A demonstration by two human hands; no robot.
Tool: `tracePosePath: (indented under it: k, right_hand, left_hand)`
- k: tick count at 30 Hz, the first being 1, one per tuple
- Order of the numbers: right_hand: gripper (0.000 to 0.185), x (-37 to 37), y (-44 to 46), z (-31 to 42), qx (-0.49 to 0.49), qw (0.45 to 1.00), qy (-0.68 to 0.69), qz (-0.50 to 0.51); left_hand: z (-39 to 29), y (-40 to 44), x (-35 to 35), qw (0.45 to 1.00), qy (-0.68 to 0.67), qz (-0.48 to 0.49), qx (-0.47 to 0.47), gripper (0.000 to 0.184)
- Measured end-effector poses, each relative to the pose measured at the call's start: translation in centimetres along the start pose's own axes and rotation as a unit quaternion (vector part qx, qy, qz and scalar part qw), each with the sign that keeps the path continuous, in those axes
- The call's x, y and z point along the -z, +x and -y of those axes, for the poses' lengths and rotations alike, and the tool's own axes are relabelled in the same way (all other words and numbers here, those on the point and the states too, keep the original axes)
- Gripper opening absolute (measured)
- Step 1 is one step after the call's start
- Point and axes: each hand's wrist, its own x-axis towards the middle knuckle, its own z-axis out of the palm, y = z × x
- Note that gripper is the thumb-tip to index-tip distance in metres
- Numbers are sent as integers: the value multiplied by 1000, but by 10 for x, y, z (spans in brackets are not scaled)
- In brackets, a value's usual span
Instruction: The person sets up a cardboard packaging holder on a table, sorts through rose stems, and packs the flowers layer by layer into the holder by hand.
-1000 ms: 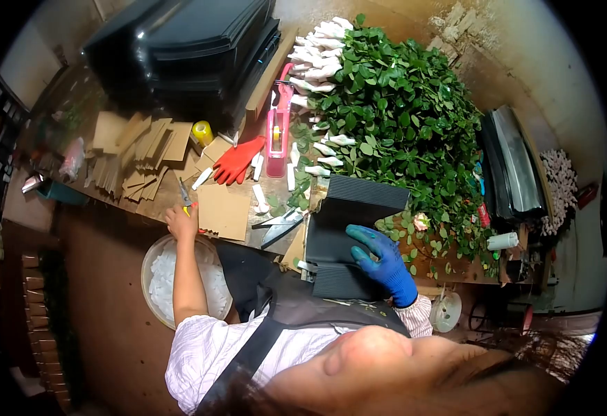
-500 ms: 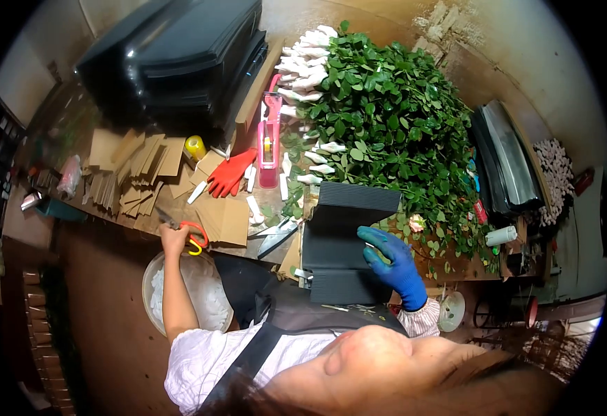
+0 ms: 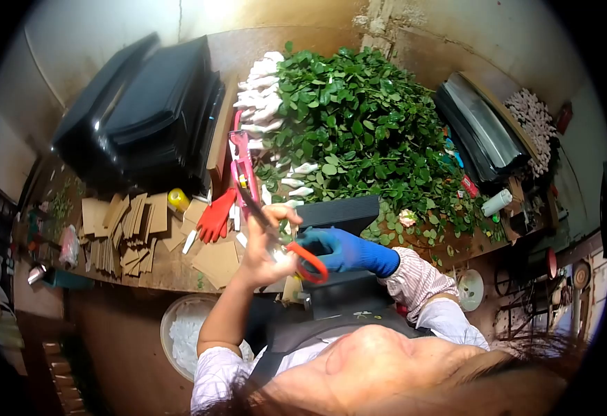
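My bare left hand (image 3: 267, 253) holds scissors (image 3: 310, 263) with an orange-red handle loop. Their dark blade points up and left, blurred by motion. My right hand (image 3: 348, 251), in a blue and green glove, is right beside the handle with its fingers curled in. What those fingers hold, if anything, is hidden. Behind and below the hands, a black corrugated sheet (image 3: 342, 212) stands folded at the table's front edge. Beyond it lies a large heap of leafy stems (image 3: 366, 132), with white-wrapped flower heads (image 3: 258, 97) along its left side.
A pink tape dispenser (image 3: 242, 163) and a red glove (image 3: 215, 218) lie left of the stems. Cardboard pieces (image 3: 133, 218) and stacked black sheets (image 3: 158, 104) are further left. A tub of white pieces (image 3: 185, 333) stands below. More sheets (image 3: 484, 125) lean at right.
The left hand has brought the scissors up and right, over the sheet. My right hand has moved left to meet it, its fingers now curled. The camera view has shifted.
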Motion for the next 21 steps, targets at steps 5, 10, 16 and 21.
tracePosePath:
  k: [5, 10, 16, 21]
  right_hand:
    - [53, 30, -22, 12, -56, 997, 44, 22]
    - [36, 67, -38, -1, -27, 987, -141, -71]
    - [37, 198, -13, 19, 19, 928, -273, -252]
    - [69, 345, 20, 53, -191, 702, -591, -348]
  left_hand:
    - [23, 45, -27, 994, -10, 108, -11, 69]
    - [62, 86, -54, 982, -5, 167, -85, 85]
    - [136, 171, -21, 950, 245, 194, -14, 76]
    - [250, 264, 56, 760, 634, 132, -50, 79]
